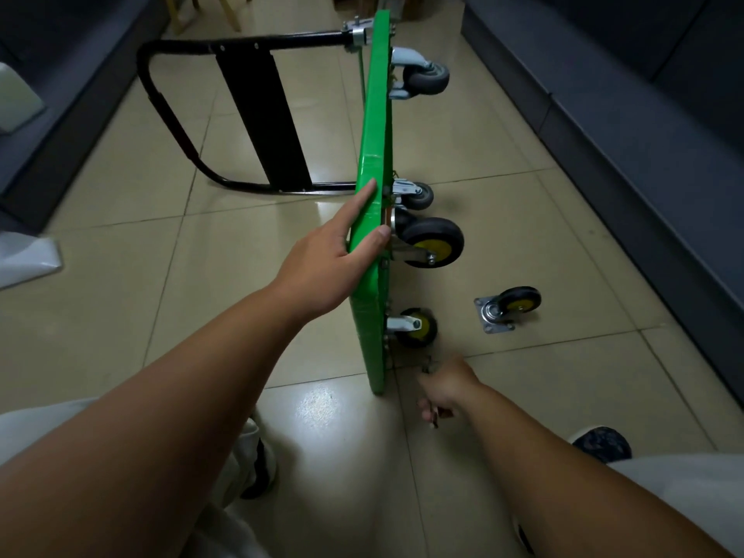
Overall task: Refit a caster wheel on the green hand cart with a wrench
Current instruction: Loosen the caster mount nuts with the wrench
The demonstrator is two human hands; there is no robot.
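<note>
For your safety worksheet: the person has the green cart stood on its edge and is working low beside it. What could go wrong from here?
1. The green cart stands on edge, steadied only by the left hand; it could tip if released.
2. The right hand works with the wrench low beside the deck; a slip might knock knuckles.
3. The loose caster lies on the tiled floor and could roll or be stepped on.

Loose caster on floor, right of upended cart.

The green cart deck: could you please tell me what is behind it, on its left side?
Behind the deck lies the black handle on the tiled floor. The deck's top face is hidden, edge-on.
</note>
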